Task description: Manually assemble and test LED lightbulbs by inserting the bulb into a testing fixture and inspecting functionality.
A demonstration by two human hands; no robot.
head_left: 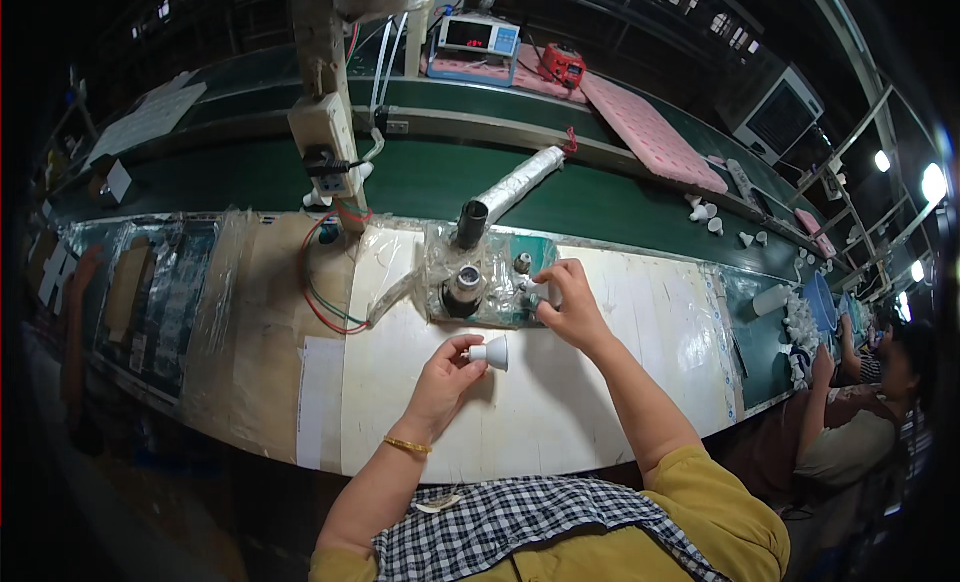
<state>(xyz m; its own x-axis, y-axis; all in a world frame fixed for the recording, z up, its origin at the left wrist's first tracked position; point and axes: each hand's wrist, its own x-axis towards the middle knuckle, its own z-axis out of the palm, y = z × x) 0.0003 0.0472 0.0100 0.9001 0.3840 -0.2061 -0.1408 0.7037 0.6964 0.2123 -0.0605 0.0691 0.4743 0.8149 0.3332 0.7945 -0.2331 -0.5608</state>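
My left hand (442,384) pinches a white spotlight bulb (492,353) by its narrow base, its wide end toward the right, above the white board. At the right side of a plastic-wrapped fixture (436,250), my right hand (574,310) grips a second white bulb (538,291), partly hidden by my fingers. That bulb is close to the fixture's green plate; I cannot tell whether it touches. A round metal socket (467,278) stands on the fixture, with a dark tube (472,222) behind it and a small metal knob (522,263) beside it.
A wooden post (322,72) with a power outlet rises behind the bench; red and green wires (312,282) hang from it. A green conveyor belt (420,160) runs behind, with a meter (478,36) beyond. Loose bulbs (703,210) lie on the belt. Co-workers sit at both sides.
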